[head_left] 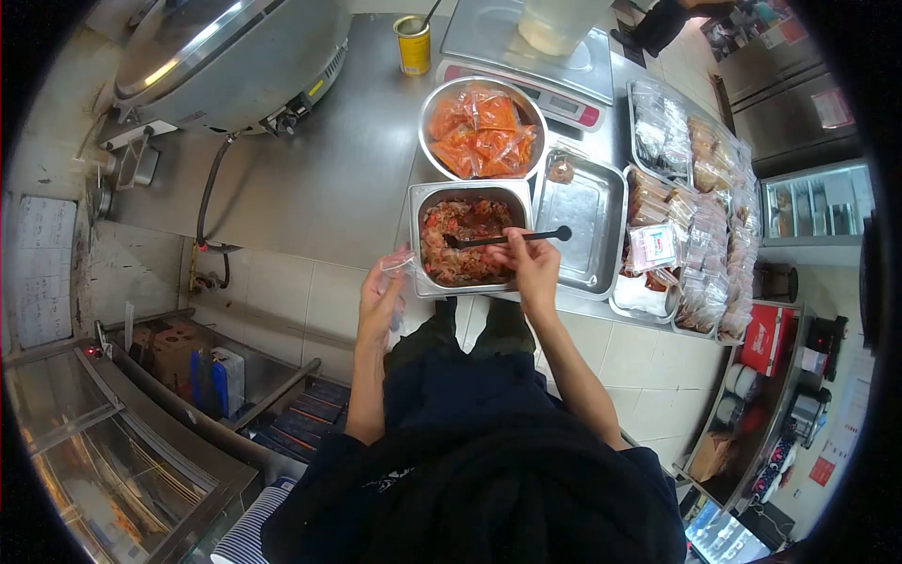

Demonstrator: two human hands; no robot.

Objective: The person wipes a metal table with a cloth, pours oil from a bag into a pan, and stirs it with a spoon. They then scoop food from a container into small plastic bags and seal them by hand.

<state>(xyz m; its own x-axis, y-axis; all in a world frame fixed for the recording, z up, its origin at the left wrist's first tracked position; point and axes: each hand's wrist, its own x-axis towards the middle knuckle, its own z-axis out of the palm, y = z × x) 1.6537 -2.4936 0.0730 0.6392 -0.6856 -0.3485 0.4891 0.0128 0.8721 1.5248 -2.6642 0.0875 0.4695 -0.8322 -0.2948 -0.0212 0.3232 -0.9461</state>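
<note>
Spoon (507,239) clamped in right hand (528,265), over pan (416,202) of sauced food on counter (319,169).
Left hand (381,301) pinches limp bag (402,261) at pan's edge; a sagging mouth would likely spill sauce.

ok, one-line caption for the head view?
Right hand holds a black spoon over a steel pan of red food; left hand holds a clear bag beside it.

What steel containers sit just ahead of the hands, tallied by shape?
Round bowl of orange bags: 1
Rectangular pans: 2, the food pan near the left hand holding a clear bag and the right hand holding a black spoon; a nearly bare pan
Total: 3
</note>
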